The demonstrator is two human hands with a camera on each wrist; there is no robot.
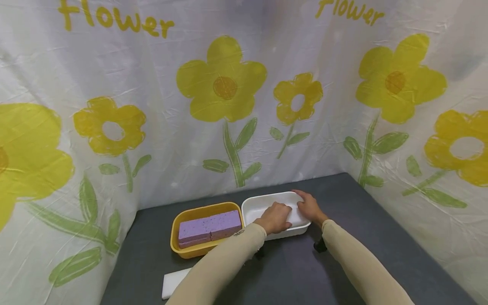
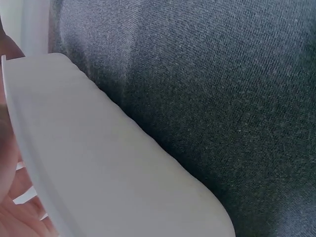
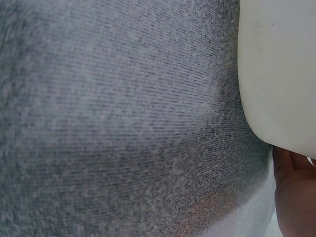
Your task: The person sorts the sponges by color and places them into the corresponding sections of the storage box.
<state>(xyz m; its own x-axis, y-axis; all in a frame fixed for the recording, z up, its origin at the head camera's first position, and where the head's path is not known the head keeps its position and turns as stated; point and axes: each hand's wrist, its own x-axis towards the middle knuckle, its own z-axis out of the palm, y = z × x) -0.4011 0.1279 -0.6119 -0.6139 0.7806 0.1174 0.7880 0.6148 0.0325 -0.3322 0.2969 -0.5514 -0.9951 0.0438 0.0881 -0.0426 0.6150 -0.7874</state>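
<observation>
A white plastic basin (image 1: 259, 207) stands toward the back of the dark table. My left hand (image 1: 277, 217) reaches over its near rim, fingers bent down inside; whether they hold anything is hidden. At the basin's right end, my right hand (image 1: 309, 208) grips the rim, thumb toward the inside and fingers by the far corner. The left wrist view has the basin's outer wall (image 2: 108, 153) in front, with part of the left hand (image 2: 24, 212) behind the rim. In the right wrist view, the right hand (image 3: 298, 197) appears beyond the basin's end wall (image 3: 281, 74).
Touching or nearly touching the basin's left side is a yellow tub (image 1: 187, 253) with purple speckled blocks (image 1: 209, 224) in it. A white flat piece (image 1: 174, 281) lies nearer, partly covered by the left sleeve. Flower-printed curtains (image 1: 164, 84) enclose the table's back and sides.
</observation>
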